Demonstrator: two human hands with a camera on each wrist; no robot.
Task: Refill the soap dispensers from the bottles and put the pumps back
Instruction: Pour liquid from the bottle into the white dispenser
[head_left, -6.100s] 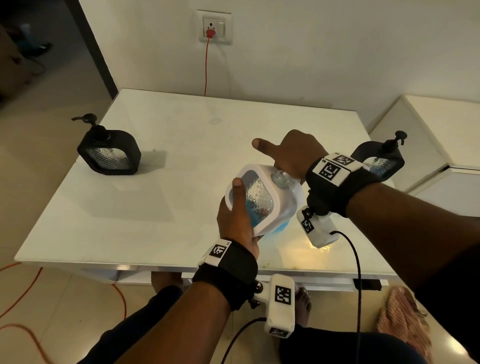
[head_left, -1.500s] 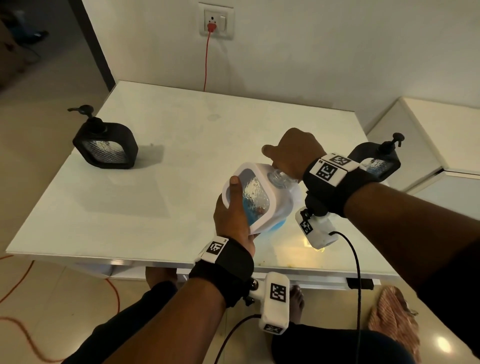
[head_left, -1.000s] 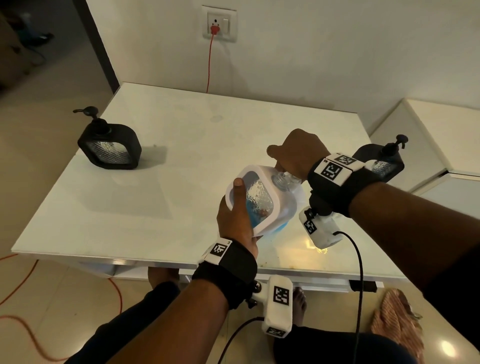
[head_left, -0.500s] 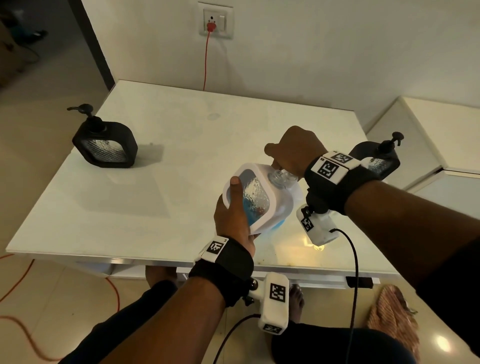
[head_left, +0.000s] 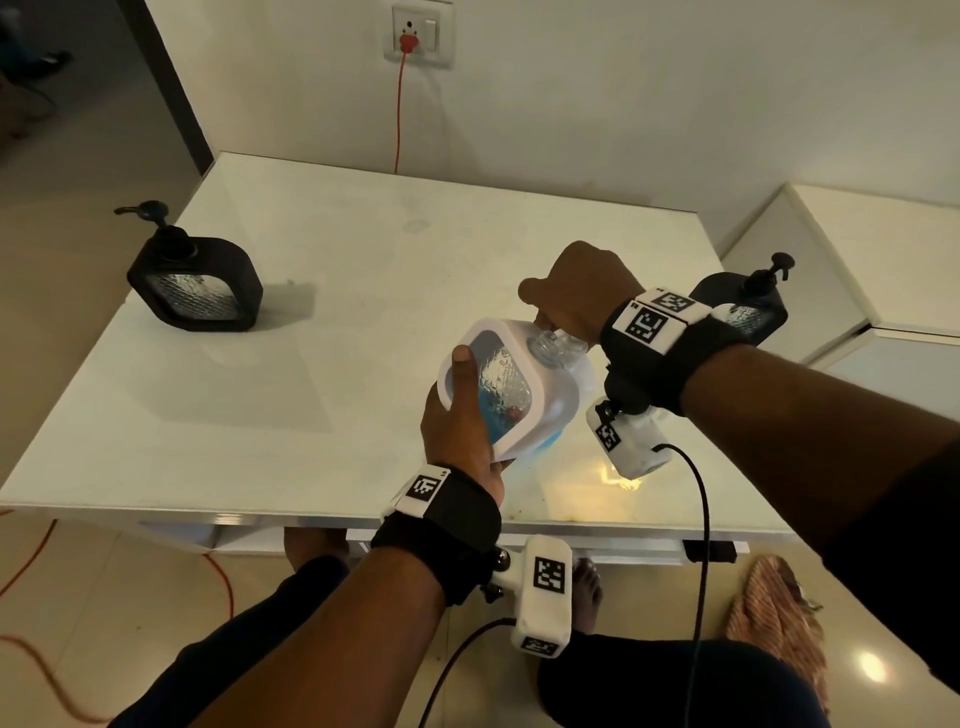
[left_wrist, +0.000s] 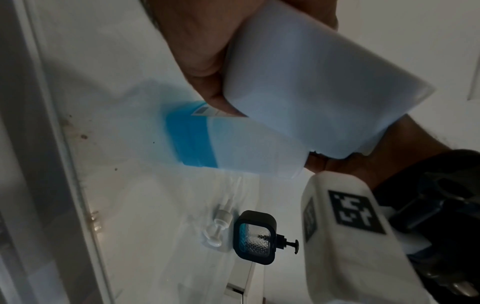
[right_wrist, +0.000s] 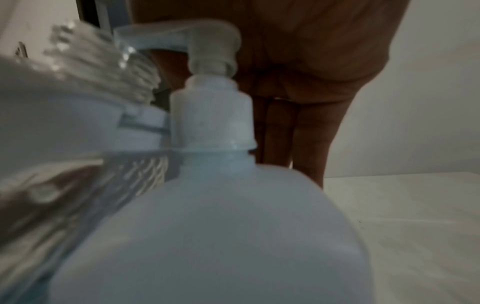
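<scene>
While your left hand (head_left: 460, 415) wraps the white-framed soap dispenser with the clear textured window (head_left: 501, 387), thumb across its front, the thing is lifted off the white glass-topped table (head_left: 322, 322) and tilted, its long axis leaning up and to the right, its bare threaded neck (head_left: 543, 343) aimed toward your right hand (head_left: 582, 291). That dispenser hangs over the near middle of the table, in front of you. Blue liquid sits low in its window.

Right beside it stands the translucent white refill bottle with a white pump top (right_wrist: 213, 216); the left wrist view shows a band of blue soap at its bottom (left_wrist: 192, 139). Your right hand is bunched knuckles-up over the two necks, fingers curled down; the right wrist view shows them hanging behind the bottle's pump head (right_wrist: 210, 51), but I can't tell what they are actually pinching.

Count them up: three dispensers. One white in your left hand, plus two black-framed ones with pumps on: one upright at the far left edge (head_left: 197, 283), one at the right edge behind your right wrist (head_left: 748, 306). One refill bottle. One loose white pump (left_wrist: 219, 228) lies flat on the table just beside the right-hand black dispenser (left_wrist: 255, 236).

Both forearms reach in from below, wrists strapped with black bands and white camera pods.
</scene>
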